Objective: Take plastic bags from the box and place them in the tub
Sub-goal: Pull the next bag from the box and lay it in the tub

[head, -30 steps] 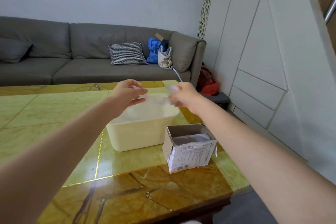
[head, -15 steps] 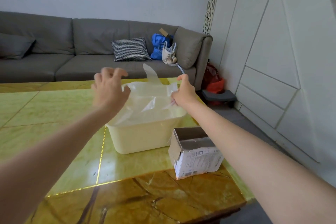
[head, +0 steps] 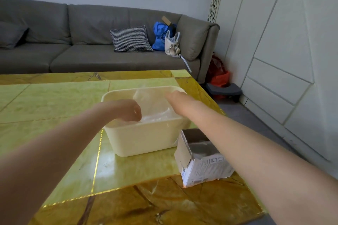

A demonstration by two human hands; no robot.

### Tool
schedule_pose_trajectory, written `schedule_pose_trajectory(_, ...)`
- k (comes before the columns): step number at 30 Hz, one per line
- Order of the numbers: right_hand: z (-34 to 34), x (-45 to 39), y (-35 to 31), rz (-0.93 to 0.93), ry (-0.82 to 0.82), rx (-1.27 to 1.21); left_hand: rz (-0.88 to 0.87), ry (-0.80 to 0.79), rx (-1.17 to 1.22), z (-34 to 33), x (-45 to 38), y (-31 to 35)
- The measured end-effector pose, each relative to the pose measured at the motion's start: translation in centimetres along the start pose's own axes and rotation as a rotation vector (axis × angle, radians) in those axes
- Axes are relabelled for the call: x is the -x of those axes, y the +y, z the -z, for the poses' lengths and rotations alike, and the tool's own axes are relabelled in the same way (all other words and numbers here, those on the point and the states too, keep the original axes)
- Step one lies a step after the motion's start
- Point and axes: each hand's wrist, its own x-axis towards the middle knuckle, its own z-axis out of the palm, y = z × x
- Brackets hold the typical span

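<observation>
Reaching into the cream tub [head: 146,139] with both hands; left hand [head: 130,110] curled down inside the near-left part, fingers bunched together onto clear film, though whether they pinch it or only press I cannot tell; right hand [head: 176,97] further in by the far-right rim, fingers blurred and turned away, grip unreadable.

Plastic bag [head: 153,107] sits inside the tub, between the two hands; one flap stands up against the far wall, the rest is crumpled low near the front wall; judged as the placing step, bag nearly down but not settled.

Box [head: 201,159] lies on its side on the bench [head: 54,107], just beside the tub's near-right corner, open mouth facing up and left; pale film visible inside, so more bags seem to remain.

Risks from here:
- thin film clings to skin; a hand drawn out fast could lift the bag with it, over the rim;
- upright flap is springy and light; if left unpressed it may unfold and creep above the rim;
- right forearm passes close above the box; a careless pull back could knock it toward the bench edge, which is near on that side;
- tub looks light and the bench glossy; a sideways push on the wall may slide it.
</observation>
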Motion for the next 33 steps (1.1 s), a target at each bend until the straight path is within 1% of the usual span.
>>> schedule_pose_trajectory(2, 0.2, 0.0, -0.1, -0.017, 0.001, 0.03, 0.057, 0.079, -0.069, 0.4, 0.3, -0.3)
schedule_pose_trajectory(5, 1.4, 0.5, -0.7, -0.003, -0.001, 0.118, 0.018, 0.278, 0.024, 1.5, 1.6, -0.2)
schedule_pose_trajectory(7, 2.6, 1.2, -0.7, 0.021, 0.03, 0.183, -0.033, 0.376, 0.075, 2.3, 2.9, 0.7)
schedule_pose_trajectory(9, 4.1, 2.1, -0.3, 0.039, 0.073, 0.192, -0.11, 0.438, 0.114, 2.9, 4.0, 2.2)
schedule_pose_trajectory(13, 6.5, 5.2, 0.9, 0.06, 0.136, 0.095, -0.262, 0.503, 0.195, 2.6, 5.6, 5.9)
schedule_pose_trajectory(15, 7.1, 7.1, 1.6, 0.077, 0.074, 0.0, -0.335, 0.481, 0.208, 2.1, 6.2, 7.7)
schedule_pose_trajectory(17, 7.1, 9.0, 2.3, 0.081, -0.093, -0.067, -0.387, 0.388, 0.181, 1.5, 6.5, 9.3)
schedule_pose_trajectory(19, 6.5, 10.5, 2.8, 0.049, -0.261, -0.038, -0.39, 0.268, 0.151, 0.8, 6.8, 10.5)
schedule_pose_trajectory(20, 6.0, 11.3, 3.1, 0.033, -0.308, -0.001, -0.379, 0.223, 0.134, 0.4, 7.0, 11.1)
schedule_pose_trajectory(23, 3.5, 12.3, 2.9, 0.034, -0.331, 0.175, -0.359, 0.165, 0.112, -0.5, 7.0, 11.8)
schedule_pose_trajectory(25, 2.1, 12.7, 2.6, 0.042, -0.323, 0.307, -0.357, 0.159, 0.128, -0.8, 7.1, 12.0)
schedule_pose_trajectory(27, 1.6, 12.8, 2.4, 0.052, -0.296, 0.376, -0.354, 0.161, 0.151, -0.9, 7.2, 12.1)
schedule_pose_trajectory(30, 2.1, 12.8, 2.6, 0.032, -0.264, 0.38, -0.352, 0.16, 0.143, -0.9, 7.3, 12.2)
schedule_pose_trajectory(33, 2.6, 12.6, 3.1, -0.002, -0.287, 0.317, -0.354, 0.163, 0.144, -0.9, 7.1, 12.3)
